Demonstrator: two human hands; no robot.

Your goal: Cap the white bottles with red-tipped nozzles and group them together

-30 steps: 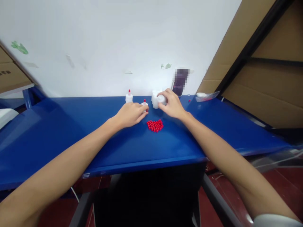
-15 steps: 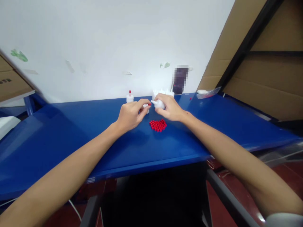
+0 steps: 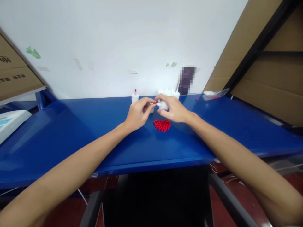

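Head view: what is nearest on your desk [image 3: 71, 132]?

"Red caps [image 3: 162, 125], in one pile, between the front edge and the back edge."

"And your hands?"

"Just beyond. Your left hand [image 3: 139, 114] pinches one red cap [image 3: 154, 103], thumb and finger closed, at the nozzle [image 3: 158, 104] of the white bottle [image 3: 164, 106]; your right hand [image 3: 174, 108] is curled around this bottle, held sideways."

"Farther?"

"One capped bottle [image 3: 135, 98] stands near the back edge; more white containers [image 3: 169, 92] are there, behind your right hand."

Bare forearms [image 3: 99, 151], bare left hand [image 3: 138, 115], bare right hand [image 3: 175, 109]
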